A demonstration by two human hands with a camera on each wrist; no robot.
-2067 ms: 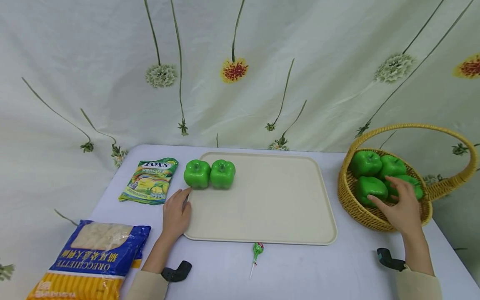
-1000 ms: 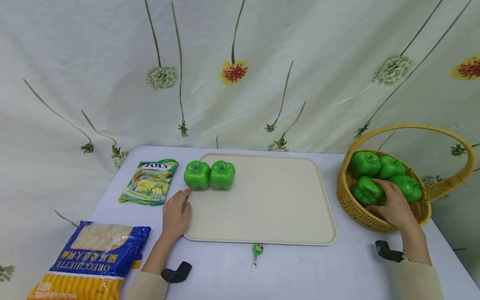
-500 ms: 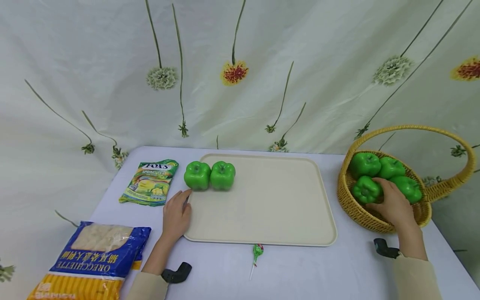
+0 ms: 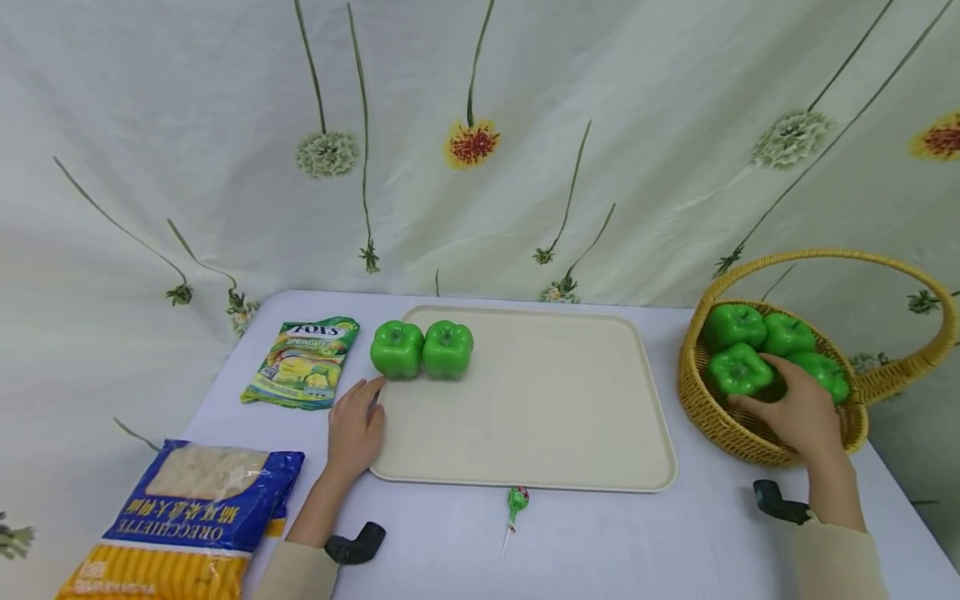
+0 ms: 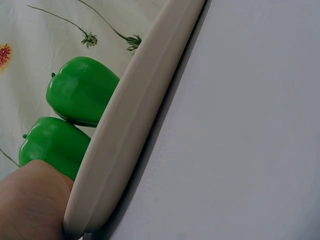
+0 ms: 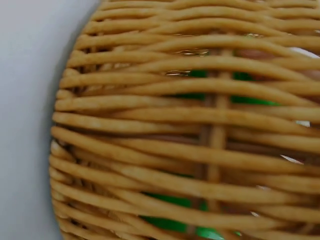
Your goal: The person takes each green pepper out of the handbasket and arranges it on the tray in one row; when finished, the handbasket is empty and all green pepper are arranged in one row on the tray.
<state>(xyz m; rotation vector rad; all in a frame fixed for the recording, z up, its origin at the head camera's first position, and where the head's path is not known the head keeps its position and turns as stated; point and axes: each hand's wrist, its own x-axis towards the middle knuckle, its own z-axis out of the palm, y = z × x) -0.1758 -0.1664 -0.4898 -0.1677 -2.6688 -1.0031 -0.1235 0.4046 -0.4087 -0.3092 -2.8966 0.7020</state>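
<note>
Near the tray [image 4: 555,408], candy packet [image 4: 302,364], lollipop [image 4: 518,500]

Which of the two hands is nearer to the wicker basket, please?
Right. The right hand is inside the wicker basket, at a green pepper; the left hand is far away, at the tray's left edge.
</note>
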